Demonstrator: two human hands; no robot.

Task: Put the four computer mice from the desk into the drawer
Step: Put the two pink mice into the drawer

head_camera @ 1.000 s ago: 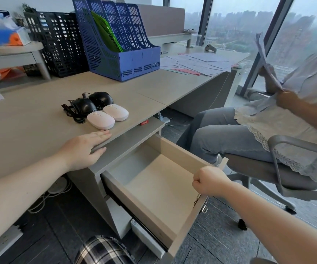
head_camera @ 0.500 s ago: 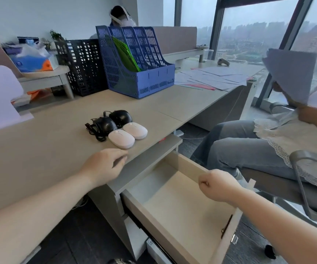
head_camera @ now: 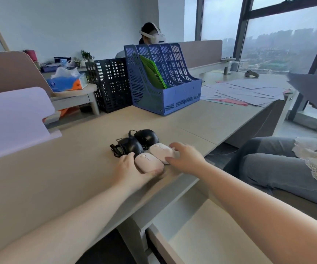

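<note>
Left hand (head_camera: pixel 133 171): forearm in from 7 o'clock, palm down on the desk (head_camera: pixel 68 178); thumb along the near edge and fingers at the far-left edge of the near white mouse (head_camera: pixel 148 162), cupped round it (the mouse sits on the desk, not lifted).
Right hand (head_camera: pixel 187 159): forearm in from 5 o'clock, palm down, fingers spread over the right end of the far white mouse (head_camera: pixel 161 152); touching it, but whether the grip is closed I cannot tell.
White mice: side by side, touching, near the desk's front edge; far one at 1 o'clock of the near one.
Black mice: near black mouse (head_camera: pixel 132 146) at 11 o'clock of the near white one, just beside it; far black mouse (head_camera: pixel 146 137) at 1 o'clock of the first, close against it. Cords bunched at their left.
Drawer (head_camera: pixel 207 231): pulled open below the desk edge at 5 o'clock of the mice; visible floor bare, no mouse in it.
Blue file rack (head_camera: pixel 165 80): upright at 12 o'clock on the desk; green folders (head_camera: pixel 152 73) lean in its left slot, other slots look empty.
Black mesh bin (head_camera: pixel 110 82): just left of the rack; contents not discernible.
</note>
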